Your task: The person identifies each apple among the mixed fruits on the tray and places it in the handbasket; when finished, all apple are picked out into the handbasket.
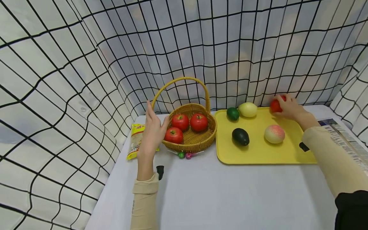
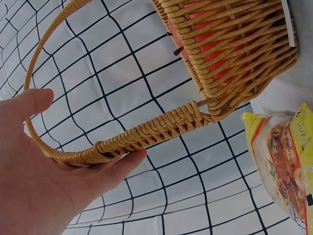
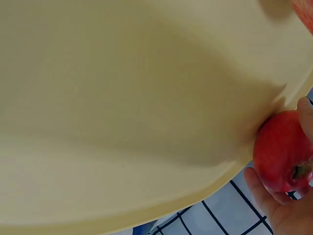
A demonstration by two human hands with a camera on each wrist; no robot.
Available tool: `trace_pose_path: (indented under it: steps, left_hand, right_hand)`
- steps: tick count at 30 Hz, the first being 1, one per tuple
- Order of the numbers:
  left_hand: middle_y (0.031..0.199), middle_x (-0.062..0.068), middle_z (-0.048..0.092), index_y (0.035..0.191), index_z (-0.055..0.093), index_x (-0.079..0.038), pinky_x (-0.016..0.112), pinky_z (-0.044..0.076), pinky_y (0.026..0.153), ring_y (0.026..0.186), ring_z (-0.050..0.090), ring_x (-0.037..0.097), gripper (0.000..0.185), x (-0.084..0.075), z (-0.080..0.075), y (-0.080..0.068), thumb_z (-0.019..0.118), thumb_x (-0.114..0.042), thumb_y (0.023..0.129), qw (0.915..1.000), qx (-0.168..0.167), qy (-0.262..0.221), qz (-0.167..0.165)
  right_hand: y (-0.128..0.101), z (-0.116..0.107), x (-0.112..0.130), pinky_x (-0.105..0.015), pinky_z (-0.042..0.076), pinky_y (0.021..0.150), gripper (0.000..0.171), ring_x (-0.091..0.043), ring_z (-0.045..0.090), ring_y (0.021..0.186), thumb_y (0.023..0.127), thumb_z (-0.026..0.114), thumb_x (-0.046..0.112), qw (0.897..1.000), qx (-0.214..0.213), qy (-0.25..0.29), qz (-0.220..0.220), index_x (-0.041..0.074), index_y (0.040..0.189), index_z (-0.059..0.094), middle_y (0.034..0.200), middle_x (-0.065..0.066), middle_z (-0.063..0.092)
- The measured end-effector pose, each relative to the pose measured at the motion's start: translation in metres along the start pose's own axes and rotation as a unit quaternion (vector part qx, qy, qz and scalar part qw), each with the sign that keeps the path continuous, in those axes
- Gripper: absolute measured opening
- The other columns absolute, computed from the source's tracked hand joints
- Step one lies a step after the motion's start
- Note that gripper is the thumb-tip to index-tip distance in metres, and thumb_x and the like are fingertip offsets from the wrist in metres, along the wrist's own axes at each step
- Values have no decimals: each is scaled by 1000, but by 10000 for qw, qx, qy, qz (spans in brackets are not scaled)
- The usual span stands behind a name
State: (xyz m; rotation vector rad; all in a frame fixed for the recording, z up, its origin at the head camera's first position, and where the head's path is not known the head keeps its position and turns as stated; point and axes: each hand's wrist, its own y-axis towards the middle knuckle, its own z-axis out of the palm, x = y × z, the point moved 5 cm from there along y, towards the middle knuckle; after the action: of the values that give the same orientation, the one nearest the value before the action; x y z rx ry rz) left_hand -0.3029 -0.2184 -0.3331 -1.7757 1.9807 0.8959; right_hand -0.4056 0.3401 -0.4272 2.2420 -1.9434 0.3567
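Near edge: white table (image 1: 218,198), bare stretch in front of both forearms, beige sleeves on both.

Left hand (image 1: 152,132) is just left of the wicker basket (image 1: 198,140), fingers straight and relaxed, gripping nothing. In the left wrist view the palm and fingers (image 2: 117,169) lie against the basket's arched handle (image 2: 161,128) without curling round it. Basket holds three tomatoes (image 1: 180,121), glossy red with green stems. Yellow snack packet (image 1: 135,140) lies just left of the hand, two small lollipops (image 1: 185,155) against the basket's near side.

Right of the basket, nearly touching it: yellow tray (image 1: 258,153). On it an avocado (image 1: 240,136) and a peach (image 1: 274,134) in the near row, a lime (image 1: 233,113) and a lemon (image 1: 248,109) in the far row. Open tray floor between the rows.

Right hand (image 1: 288,107) is at the tray's far right corner, fingers curled round a red tomato (image 1: 275,105). Right wrist view shows it smooth, red, stem visible (image 3: 281,152), sitting at the tray rim (image 3: 234,166).

Printed paper (image 1: 342,134) lies right of the tray, at the table's edge.

Far side and both flanks: white sheeting with a black grid (image 1: 86,64), close behind basket and tray.
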Motion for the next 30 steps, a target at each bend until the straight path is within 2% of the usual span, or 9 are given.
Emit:
trace_pose_path:
  steps: [8,13,18,21,22,24,25,28,30]
  left_hand:
    - [174,12,-9,161,-27,-24,58,24,127,162,8,35,95,-1,2,-2,47,-47,106,10000,16,-53,3]
    - [174,12,-8,162,-25,-21,57,24,128,162,8,35,95,-4,5,-4,47,-47,106,9999,81,-47,-49]
    - [174,11,-8,161,-27,-24,56,24,128,162,7,33,94,-7,9,-2,46,-47,106,9998,165,-69,-65]
    - [174,12,-8,160,-28,-25,57,26,127,162,8,34,94,-6,8,-2,46,-47,107,9998,148,-51,-81]
    - [174,12,-9,160,-29,-25,57,27,127,162,8,34,94,-6,7,-2,46,-47,107,9999,143,-49,-76]
    - [174,14,-8,160,-29,-25,58,28,126,162,8,35,94,-5,5,-2,46,-46,107,9999,105,-44,-50]
    - [174,15,-8,160,-29,-25,58,28,126,162,8,36,94,-4,3,-1,46,-46,107,10000,84,-32,-32]
    - [174,15,-8,160,-29,-26,58,27,126,162,8,35,94,-1,1,-1,45,-47,107,10000,41,-35,2]
    - [174,14,-9,159,-30,-28,58,27,126,162,7,35,94,1,0,-2,45,-48,106,10000,30,-55,-32]
  right_hand:
    - [-7,-3,-10,-78,44,89,77,-64,38,115,93,73,34,9991,-235,341,-63,7,148,25,142,-43,22]
    - [-23,-10,-16,-75,44,90,77,-58,45,113,93,72,43,9962,-603,628,-38,8,149,34,139,-40,30]
    - [-49,-41,-14,-80,39,88,79,-61,40,117,97,63,52,9873,-1388,725,271,12,156,31,147,-41,29]
    - [-65,-63,3,-80,38,94,75,-59,39,125,98,62,48,9685,-2186,1140,364,18,159,31,154,-35,29]
    - [-71,-70,10,-75,41,100,72,-53,41,128,98,63,46,9563,-2540,1390,395,22,159,33,156,-30,30]
    - [-84,-85,27,-58,45,111,67,-37,44,133,96,65,41,9157,-3396,2127,314,27,156,38,157,-17,36]
    - [-92,-92,37,-49,45,114,65,-29,44,134,95,65,38,8877,-3812,2578,172,28,154,40,156,-10,39]
    - [-119,-113,68,-25,41,113,65,-13,43,134,91,64,32,7833,-4918,3774,-462,25,151,39,151,3,43]
    - [-137,-123,89,-25,42,115,67,-14,43,137,91,62,29,7242,-5321,4315,-789,15,152,35,150,3,45]
